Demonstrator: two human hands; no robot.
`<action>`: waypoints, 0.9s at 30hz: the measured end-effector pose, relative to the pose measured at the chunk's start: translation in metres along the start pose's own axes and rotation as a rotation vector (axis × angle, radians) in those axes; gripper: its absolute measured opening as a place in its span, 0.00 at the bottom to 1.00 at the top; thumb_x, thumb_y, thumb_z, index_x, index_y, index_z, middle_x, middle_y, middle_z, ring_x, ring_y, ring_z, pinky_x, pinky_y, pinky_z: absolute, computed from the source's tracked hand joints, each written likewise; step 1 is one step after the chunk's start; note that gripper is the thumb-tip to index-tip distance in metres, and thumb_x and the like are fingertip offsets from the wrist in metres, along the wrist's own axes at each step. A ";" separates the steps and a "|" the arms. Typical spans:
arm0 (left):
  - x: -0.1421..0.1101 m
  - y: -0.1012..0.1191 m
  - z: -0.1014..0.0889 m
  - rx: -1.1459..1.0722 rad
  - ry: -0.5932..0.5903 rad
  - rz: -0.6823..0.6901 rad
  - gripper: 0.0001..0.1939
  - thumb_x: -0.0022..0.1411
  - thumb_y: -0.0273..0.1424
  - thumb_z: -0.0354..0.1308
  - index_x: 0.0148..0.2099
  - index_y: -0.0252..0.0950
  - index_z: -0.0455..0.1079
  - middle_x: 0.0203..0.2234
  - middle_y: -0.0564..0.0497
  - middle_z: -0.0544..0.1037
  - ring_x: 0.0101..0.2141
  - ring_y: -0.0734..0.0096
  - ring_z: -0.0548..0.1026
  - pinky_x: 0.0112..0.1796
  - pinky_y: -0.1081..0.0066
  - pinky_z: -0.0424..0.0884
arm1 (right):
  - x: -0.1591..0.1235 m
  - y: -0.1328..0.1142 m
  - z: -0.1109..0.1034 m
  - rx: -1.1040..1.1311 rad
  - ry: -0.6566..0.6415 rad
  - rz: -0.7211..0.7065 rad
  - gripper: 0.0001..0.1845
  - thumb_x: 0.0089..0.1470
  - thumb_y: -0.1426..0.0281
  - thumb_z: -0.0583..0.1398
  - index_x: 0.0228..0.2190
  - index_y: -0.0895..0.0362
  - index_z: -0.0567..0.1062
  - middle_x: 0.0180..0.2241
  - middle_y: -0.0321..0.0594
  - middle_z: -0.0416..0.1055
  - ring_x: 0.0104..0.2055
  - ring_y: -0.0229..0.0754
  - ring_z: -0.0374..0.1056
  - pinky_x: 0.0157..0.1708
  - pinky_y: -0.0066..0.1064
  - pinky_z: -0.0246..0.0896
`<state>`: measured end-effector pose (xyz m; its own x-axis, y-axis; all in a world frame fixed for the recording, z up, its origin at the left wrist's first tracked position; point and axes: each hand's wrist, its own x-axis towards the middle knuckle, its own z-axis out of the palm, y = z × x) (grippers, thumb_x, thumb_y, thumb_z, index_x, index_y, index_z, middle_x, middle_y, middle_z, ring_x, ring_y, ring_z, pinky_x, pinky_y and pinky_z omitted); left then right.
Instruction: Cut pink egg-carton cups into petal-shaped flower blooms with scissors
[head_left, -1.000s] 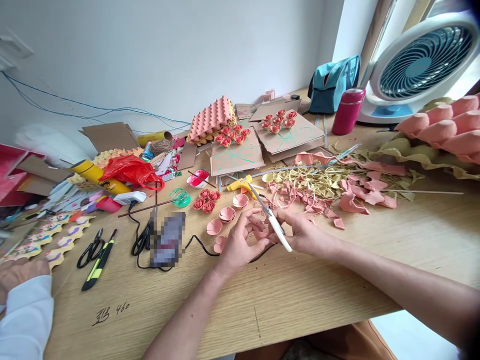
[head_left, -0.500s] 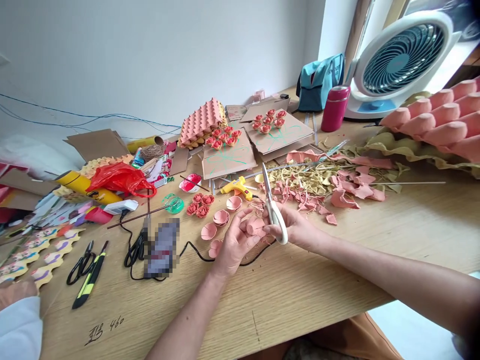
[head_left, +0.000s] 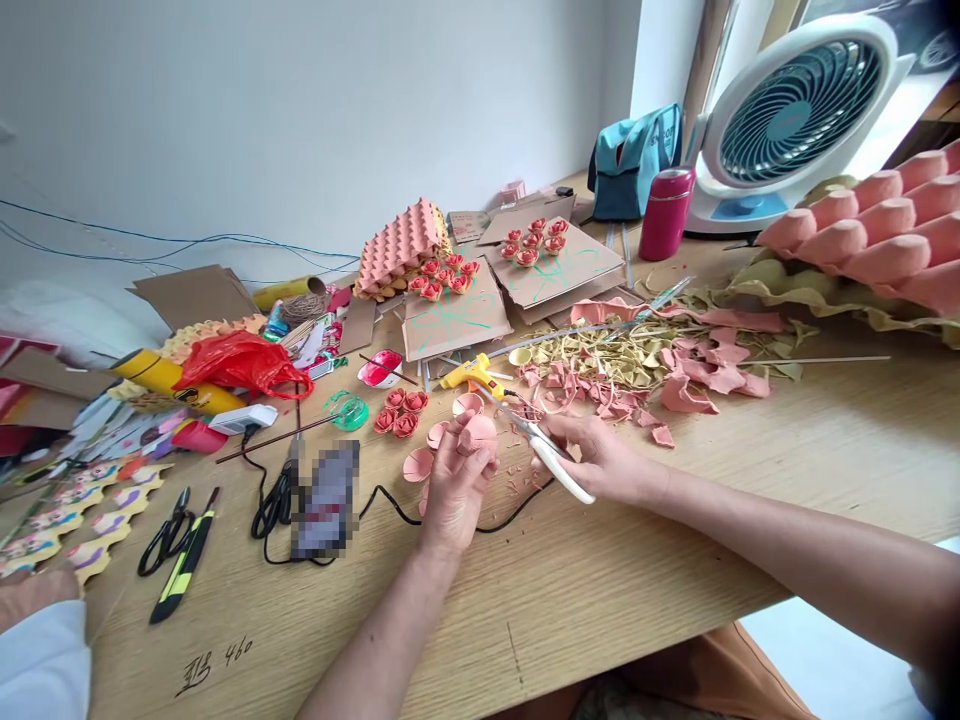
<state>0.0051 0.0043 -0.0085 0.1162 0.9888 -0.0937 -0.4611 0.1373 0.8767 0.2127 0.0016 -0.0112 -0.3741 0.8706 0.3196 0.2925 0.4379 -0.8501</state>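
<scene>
Between the fingers and thumb of my left hand is a pink egg-carton cup. My right hand grips white-handled scissors, whose blades point up and left, just beside the cup. Close behind my left hand lie loose pink cups, some partly hidden by my fingers. A yellow glue gun rests past the scissor tips. Red paper-pulp roses sit in a small cluster left of my hands.
Pink and olive carton scraps are heaped behind my right hand. Egg trays stand at the right, near a fan and a pink flask. Black scissors and a utility knife lie left. Another person's sleeve shows at the left edge.
My left hand has moved slightly left and up with the cup, turning it. My right hand has shifted right, and the scissors have swung from nearly upright to slanting left.
</scene>
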 end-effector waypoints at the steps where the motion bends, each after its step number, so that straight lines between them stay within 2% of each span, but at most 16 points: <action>1: 0.001 0.000 -0.001 -0.027 0.013 0.012 0.28 0.48 0.30 0.74 0.52 0.44 0.73 0.31 0.59 0.70 0.30 0.80 0.71 0.35 0.76 0.71 | 0.000 0.000 -0.001 -0.038 -0.028 0.003 0.18 0.60 0.57 0.61 0.27 0.56 0.68 0.23 0.32 0.63 0.25 0.35 0.56 0.25 0.28 0.50; 6: 0.000 0.002 0.002 -0.130 0.040 0.035 0.23 0.49 0.28 0.74 0.48 0.43 0.75 0.29 0.59 0.71 0.30 0.80 0.71 0.35 0.75 0.71 | -0.001 -0.004 0.002 -0.211 -0.115 0.010 0.17 0.61 0.58 0.60 0.27 0.56 0.66 0.22 0.31 0.61 0.23 0.34 0.55 0.25 0.28 0.46; 13: -0.005 0.002 0.006 -0.175 0.051 0.034 0.20 0.49 0.30 0.75 0.45 0.42 0.75 0.32 0.56 0.74 0.31 0.79 0.72 0.35 0.76 0.73 | -0.001 -0.002 0.009 -0.405 -0.120 -0.086 0.18 0.63 0.56 0.58 0.28 0.56 0.64 0.26 0.36 0.66 0.27 0.38 0.60 0.31 0.31 0.51; 18: -0.005 0.000 0.006 -0.153 0.047 0.050 0.23 0.49 0.31 0.75 0.47 0.47 0.75 0.43 0.56 0.76 0.35 0.79 0.73 0.37 0.75 0.73 | -0.002 0.000 0.012 -0.446 -0.117 -0.127 0.19 0.64 0.54 0.56 0.31 0.56 0.66 0.29 0.40 0.70 0.30 0.41 0.64 0.34 0.32 0.53; 27: -0.010 -0.003 0.010 -0.078 0.033 0.068 0.26 0.50 0.28 0.73 0.51 0.48 0.73 0.44 0.56 0.74 0.37 0.77 0.74 0.40 0.73 0.73 | -0.002 -0.001 0.012 -0.459 -0.105 -0.183 0.16 0.64 0.56 0.55 0.32 0.55 0.65 0.30 0.40 0.69 0.31 0.42 0.64 0.34 0.34 0.55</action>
<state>0.0146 -0.0064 -0.0056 0.0537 0.9972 -0.0517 -0.5344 0.0725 0.8421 0.2022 -0.0028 -0.0164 -0.5354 0.7531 0.3822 0.5619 0.6555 -0.5045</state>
